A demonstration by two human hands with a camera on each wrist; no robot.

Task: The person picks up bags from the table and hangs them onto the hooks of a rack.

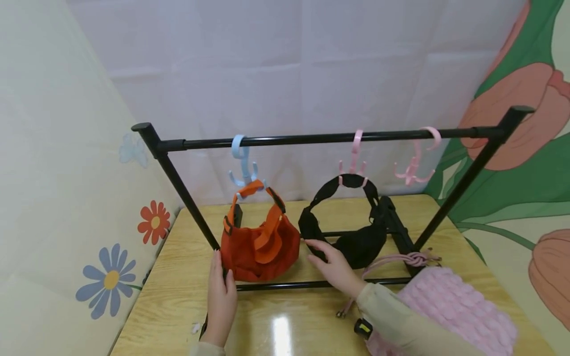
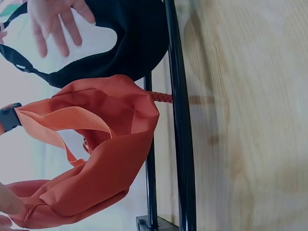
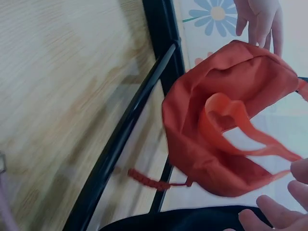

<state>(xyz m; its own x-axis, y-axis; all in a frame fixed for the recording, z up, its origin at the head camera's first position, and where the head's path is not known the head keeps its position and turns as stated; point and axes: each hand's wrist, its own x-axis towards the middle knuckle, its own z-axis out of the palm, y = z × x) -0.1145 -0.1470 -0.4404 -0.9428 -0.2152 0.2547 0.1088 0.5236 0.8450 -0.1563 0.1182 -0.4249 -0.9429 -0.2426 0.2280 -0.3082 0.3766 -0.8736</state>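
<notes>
An orange-red waist bag (image 1: 260, 249) hangs by its strap from a light blue hook (image 1: 244, 160) on the black rack's top bar. My left hand (image 1: 221, 299) is at the bag's left side, fingers extended; in the left wrist view its fingertips (image 2: 9, 202) touch the bag's end. My right hand (image 1: 338, 269) is spread between that bag and a black waist bag (image 1: 362, 244), which hangs from a pink hook (image 1: 355, 153). In the right wrist view the right fingers (image 3: 269, 211) are loosely spread near the orange strap (image 3: 250, 137); contact there is unclear.
A second pink hook (image 1: 414, 163) hangs at the right of the top bar (image 1: 294, 140). On the wooden table (image 1: 160, 296), a pink puffy bag (image 1: 458, 306) with a cord strap lies at the right front, partly under my right forearm. A low bar (image 1: 285, 286) crosses the rack's front.
</notes>
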